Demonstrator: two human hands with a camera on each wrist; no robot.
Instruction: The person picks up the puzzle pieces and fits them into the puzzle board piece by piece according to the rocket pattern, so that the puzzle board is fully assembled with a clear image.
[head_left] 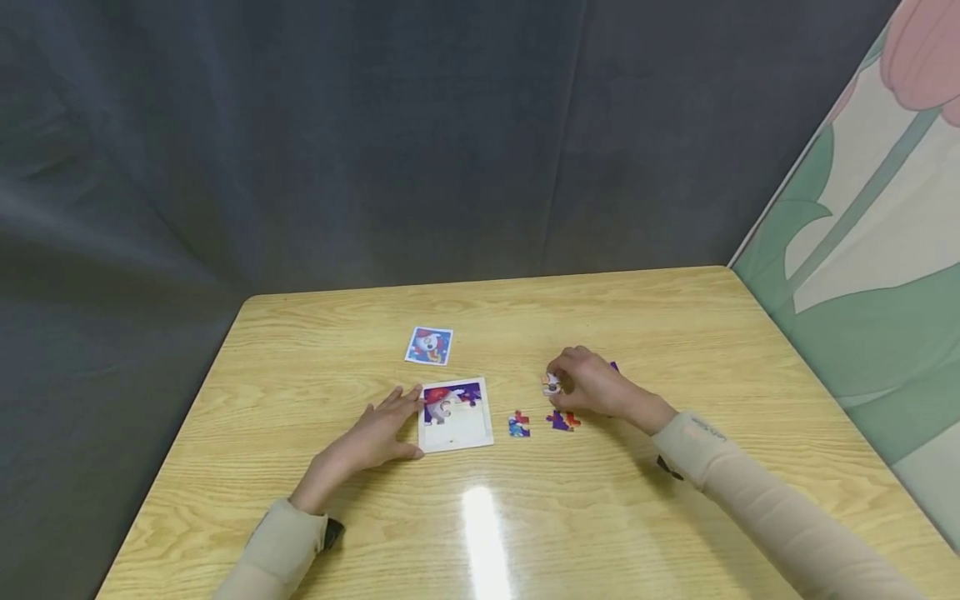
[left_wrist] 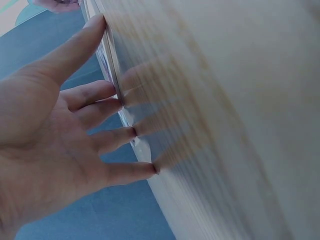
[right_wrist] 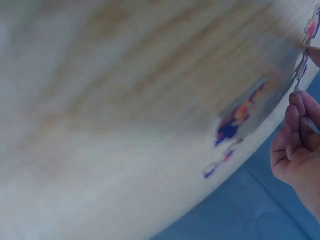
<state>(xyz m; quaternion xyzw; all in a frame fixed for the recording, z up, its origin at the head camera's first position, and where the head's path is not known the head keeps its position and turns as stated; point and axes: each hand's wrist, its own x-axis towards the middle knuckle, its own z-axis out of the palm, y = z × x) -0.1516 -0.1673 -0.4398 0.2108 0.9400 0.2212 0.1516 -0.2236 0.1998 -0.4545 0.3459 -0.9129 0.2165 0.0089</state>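
Observation:
A white square puzzle tray (head_left: 459, 440) lies on the table, its upper part filled with joined pieces (head_left: 438, 395) in red, white and purple. My left hand (head_left: 375, 435) rests along the tray's left side, thumb and fingers spread; the left wrist view shows the fingers (left_wrist: 120, 172) extended at its edge. To the right, my right hand (head_left: 596, 385) pinches a white and orange puzzle piece (head_left: 551, 384) between thumb and fingers, at the tabletop. Two loose puzzle pieces, one blue and red (head_left: 519, 425), one purple and red (head_left: 561, 421), lie between tray and right hand.
A small picture card (head_left: 429, 346) with a white character lies behind the tray. A purple puzzle piece (head_left: 614, 366) shows partly behind the right hand. Dark cloth (head_left: 405, 150) hangs beyond the wooden table (head_left: 300, 333); a flower-patterned panel (head_left: 862, 250) stands at right.

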